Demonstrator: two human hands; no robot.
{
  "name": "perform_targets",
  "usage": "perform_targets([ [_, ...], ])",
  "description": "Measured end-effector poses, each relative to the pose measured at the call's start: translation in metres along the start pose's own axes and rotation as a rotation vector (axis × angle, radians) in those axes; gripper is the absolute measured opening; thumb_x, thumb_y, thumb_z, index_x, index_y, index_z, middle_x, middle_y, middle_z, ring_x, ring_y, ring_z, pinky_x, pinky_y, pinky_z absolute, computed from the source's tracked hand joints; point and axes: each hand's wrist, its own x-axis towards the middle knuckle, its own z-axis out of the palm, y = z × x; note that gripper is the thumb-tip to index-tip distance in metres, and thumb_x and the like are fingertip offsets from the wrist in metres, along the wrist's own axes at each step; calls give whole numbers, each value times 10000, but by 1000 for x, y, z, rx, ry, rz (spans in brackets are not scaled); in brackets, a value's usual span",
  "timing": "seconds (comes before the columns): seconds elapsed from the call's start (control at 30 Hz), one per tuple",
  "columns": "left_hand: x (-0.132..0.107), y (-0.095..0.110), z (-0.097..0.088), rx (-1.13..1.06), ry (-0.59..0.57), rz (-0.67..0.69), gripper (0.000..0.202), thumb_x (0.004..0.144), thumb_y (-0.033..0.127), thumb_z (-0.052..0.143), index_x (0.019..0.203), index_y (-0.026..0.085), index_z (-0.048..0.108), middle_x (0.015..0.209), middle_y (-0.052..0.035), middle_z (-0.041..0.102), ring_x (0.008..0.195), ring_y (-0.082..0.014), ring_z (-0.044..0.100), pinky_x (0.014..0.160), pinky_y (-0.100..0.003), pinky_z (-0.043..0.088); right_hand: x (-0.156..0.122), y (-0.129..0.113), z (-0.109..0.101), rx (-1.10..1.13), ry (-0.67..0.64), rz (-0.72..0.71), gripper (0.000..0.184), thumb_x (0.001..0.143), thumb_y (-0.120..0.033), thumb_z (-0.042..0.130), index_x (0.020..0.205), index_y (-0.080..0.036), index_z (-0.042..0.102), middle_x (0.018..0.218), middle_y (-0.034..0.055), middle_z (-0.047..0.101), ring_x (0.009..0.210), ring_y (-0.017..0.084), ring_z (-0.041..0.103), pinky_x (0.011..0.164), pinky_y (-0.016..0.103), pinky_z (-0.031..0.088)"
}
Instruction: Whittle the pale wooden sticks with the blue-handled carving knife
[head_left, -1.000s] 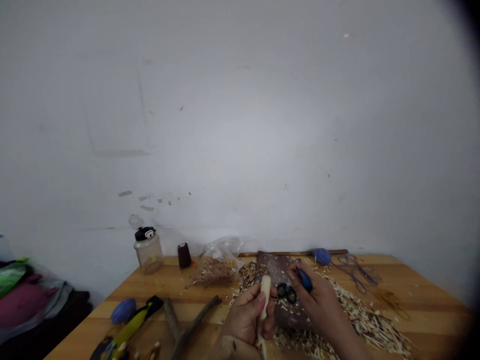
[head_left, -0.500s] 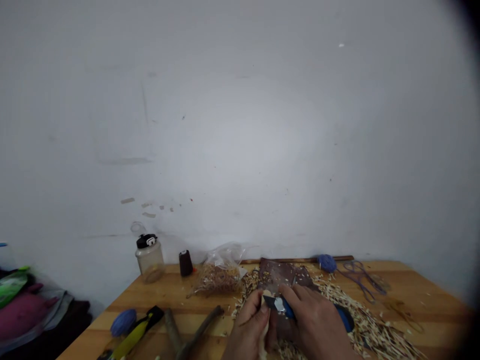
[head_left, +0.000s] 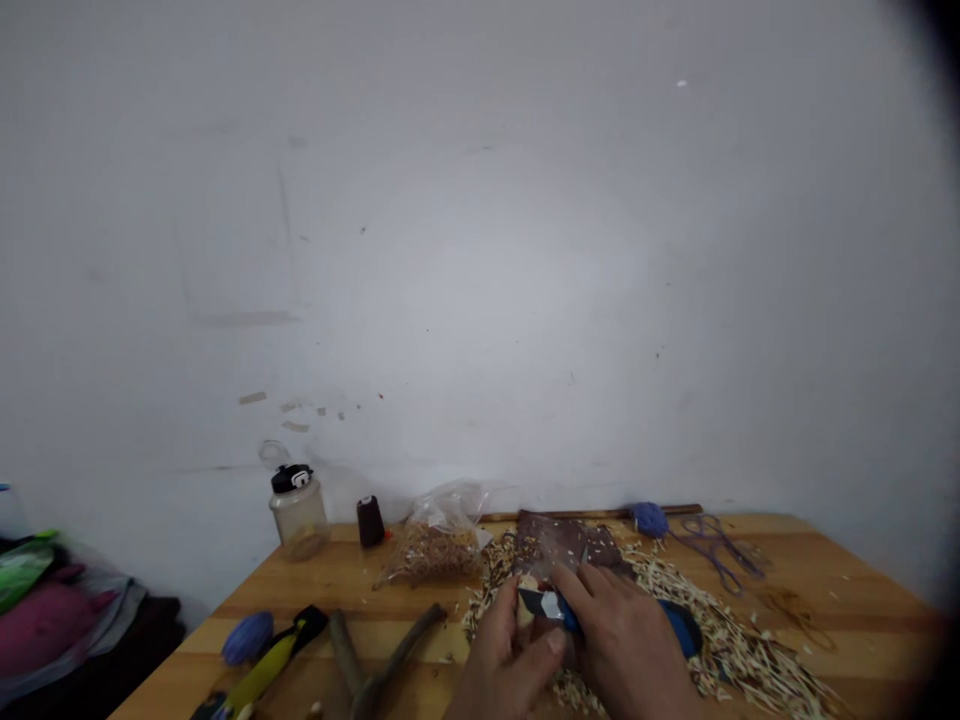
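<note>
Left hand (head_left: 504, 662): nearest the camera, curled shut around a pale stick (head_left: 527, 590), thumb raised beside the blade.
Stick: long axis near to far, only the far tip clear of the fist, the rest hidden.
Right hand (head_left: 626, 652): just right of the left, touching it, fingers wrapped over a knife (head_left: 547, 604).
Knife: long axis left to right, blade tip at the stick's tip, blue handle end (head_left: 681, 626) poking out to the right of the hand.
Key relation: blade crosswise to the stick, meeting it just beyond the left fist; exact contact too small to tell.
Under the hands: wood shavings (head_left: 731, 650) strewn on the tabletop (head_left: 337, 590).
Left of the hands: forked branches (head_left: 379, 655), yellow-and-black tool (head_left: 266, 662), blue yarn ball (head_left: 247, 637).
Beyond the hands: brown cloth (head_left: 570, 540), clear bag of shavings (head_left: 439, 542).
By the wall: dark thread spool (head_left: 369, 520), capped bottle (head_left: 298, 506), second yarn ball (head_left: 649, 519), purple cord (head_left: 712, 545).
</note>
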Motion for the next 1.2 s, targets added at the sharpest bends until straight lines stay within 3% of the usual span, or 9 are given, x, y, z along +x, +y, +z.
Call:
perform_targets([
  [0.1,2,3,2,125,2,32,615,703,546,639,1181,175,530,1179,-102,605,1071,-264,554,942,-344,400,0,0,1,12,-28,-1,402,658,-86,638,1006,-282,588,780,-8,633,659,176,605,611,268,367],
  [0.27,3,-1,3,352,193,25,582,718,536,610,1161,164,556,1155,-113,628,1097,-283,534,977,-356,366,-1,-2,3,42,-32,5,404,664,-70,599,1007,-281,583,834,8,642,695,188,606,627,277,372],
  [0.37,3,-5,3,400,214,23,558,732,504,594,1154,141,556,1122,-126,642,1056,-283,549,955,-362,371,-2,-3,5,52,-25,-4,384,662,-47,574,975,-269,585,857,18,641,729,197,608,644,285,373],
  [0.57,-2,-2,5,479,310,-88,536,758,455,573,1173,117,548,1202,-156,590,1139,-296,483,995,-369,296,-3,-6,6,31,26,-15,387,658,-39,569,974,-263,580,799,4,627,706,196,598,631,292,362],
  [0.83,2,-15,8,556,341,-4,413,791,416,509,1080,132,589,1124,-153,624,1048,-286,532,931,-344,339,-4,-7,7,11,73,-4,446,639,-35,586,1027,-254,565,825,10,634,708,184,589,638,280,367],
  [1.0,2,-12,10,584,406,9,407,773,412,521,1022,103,612,1014,-180,657,962,-296,572,860,-335,373,-6,-10,14,-19,129,26,470,626,-19,566,1035,-250,560,811,11,629,670,180,569,637,285,363],
  [1.2,1,-8,11,541,400,20,267,757,374,565,932,182,628,893,-107,680,875,-278,582,784,-307,367,-9,-15,25,-26,114,89,453,660,-32,556,1053,-257,548,826,19,620,704,190,559,661,303,357],
])
